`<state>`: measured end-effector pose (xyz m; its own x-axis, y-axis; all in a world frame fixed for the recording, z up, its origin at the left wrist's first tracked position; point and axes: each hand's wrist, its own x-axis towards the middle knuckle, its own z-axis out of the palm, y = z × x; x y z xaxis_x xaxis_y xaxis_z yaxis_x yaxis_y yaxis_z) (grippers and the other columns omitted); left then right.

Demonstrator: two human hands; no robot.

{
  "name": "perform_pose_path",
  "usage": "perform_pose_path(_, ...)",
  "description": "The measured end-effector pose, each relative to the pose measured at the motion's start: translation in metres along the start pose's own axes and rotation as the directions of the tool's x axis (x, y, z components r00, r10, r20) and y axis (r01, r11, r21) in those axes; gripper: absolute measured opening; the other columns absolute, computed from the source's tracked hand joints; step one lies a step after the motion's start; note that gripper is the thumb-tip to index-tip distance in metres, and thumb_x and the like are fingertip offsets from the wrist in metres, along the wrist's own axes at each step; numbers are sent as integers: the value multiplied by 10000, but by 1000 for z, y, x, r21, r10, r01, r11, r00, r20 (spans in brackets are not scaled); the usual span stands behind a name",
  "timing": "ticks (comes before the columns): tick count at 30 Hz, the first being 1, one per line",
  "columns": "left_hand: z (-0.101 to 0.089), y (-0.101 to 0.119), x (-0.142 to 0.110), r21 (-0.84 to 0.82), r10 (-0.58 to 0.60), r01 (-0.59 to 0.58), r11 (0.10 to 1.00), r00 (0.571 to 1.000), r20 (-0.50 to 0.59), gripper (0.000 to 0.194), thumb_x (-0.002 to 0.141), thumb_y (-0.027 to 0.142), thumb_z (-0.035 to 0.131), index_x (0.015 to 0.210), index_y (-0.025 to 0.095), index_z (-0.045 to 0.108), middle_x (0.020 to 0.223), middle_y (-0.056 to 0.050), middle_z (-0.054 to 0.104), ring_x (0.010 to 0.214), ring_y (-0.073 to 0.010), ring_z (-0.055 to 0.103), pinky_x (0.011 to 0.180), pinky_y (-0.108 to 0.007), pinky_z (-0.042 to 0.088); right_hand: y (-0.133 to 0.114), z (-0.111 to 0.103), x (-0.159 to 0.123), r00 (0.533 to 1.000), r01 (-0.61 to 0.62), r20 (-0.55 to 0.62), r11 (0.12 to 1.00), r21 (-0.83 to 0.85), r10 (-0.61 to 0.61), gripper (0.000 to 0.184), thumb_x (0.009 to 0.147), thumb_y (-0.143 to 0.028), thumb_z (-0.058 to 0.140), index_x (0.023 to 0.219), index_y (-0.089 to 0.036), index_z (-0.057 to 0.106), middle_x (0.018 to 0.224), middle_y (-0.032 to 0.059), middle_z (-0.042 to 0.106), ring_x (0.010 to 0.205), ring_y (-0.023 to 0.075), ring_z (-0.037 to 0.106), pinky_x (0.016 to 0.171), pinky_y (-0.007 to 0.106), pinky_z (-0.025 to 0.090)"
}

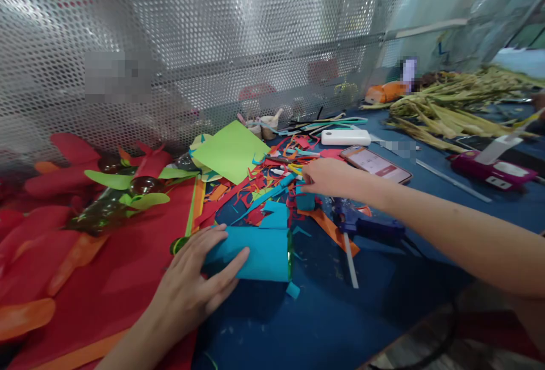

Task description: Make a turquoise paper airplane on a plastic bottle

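My left hand (pixel 198 270) lies over a green bottle wrapped in blue paper (pixel 264 253), fingers on top and thumb along its near side, holding it down on its side. The bottle's green neck (pixel 179 244) pokes out to the left. Over the heap of paper scraps (pixel 255 185), my right hand (pixel 319 176) has its fingers curled downward beside a thin yellow item (pixel 294 166). Whatever is between those fingertips is hidden. A piece of blue paper (pixel 305 197) sits just under that hand.
Right of the scraps lies a blue glue gun (pixel 366 223) with a glue stick (pixel 351 262). Behind it are a phone (pixel 377 164) and a white power strip (pixel 346 137). Red paper flowers (pixel 149 163) and bottles crowd the left. Perforated metal sheeting (pixel 204 35) borders the back.
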<state>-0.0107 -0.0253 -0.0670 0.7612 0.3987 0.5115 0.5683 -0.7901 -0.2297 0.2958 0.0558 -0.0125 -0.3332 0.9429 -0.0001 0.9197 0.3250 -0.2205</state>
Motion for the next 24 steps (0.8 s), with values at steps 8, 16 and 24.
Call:
perform_pose_path(8, -4, 3, 13, 147, 1, -9, 989, 998, 56, 431, 824, 178, 574, 1232, 314, 538, 1161, -125, 528, 1045, -318, 575, 841, -452, 511, 32, 0, -75, 996, -80, 23, 985, -152, 84, 320, 822, -473, 583, 787, -159, 638, 803, 174, 666, 823, 371, 647, 736, 477, 484)
perform_pose_path(16, -14, 18, 38, 79, -63, 47, 996, 976, 207, 689, 769, 355, 654, 1396, 279, 380, 1161, -140, 579, 978, -341, 595, 807, -460, 495, 59, 52, -145, 982, 27, -186, 999, 32, -21, 396, 896, -438, 435, 1186, -189, 538, 1166, 158, 602, 1069, 287, 598, 920, 443, 488)
perform_pose_path(24, -10, 23, 65, -189, -126, 216, 958, 909, 398, 1022, 662, 543, 721, 1479, 222, 196, 1151, -131, 633, 998, -330, 607, 819, -428, 490, 48, 51, -159, 955, -78, -257, 962, 260, 147, 277, 887, -369, 436, 1158, -328, 478, 1125, 149, 633, 1014, 301, 649, 857, 397, 537)
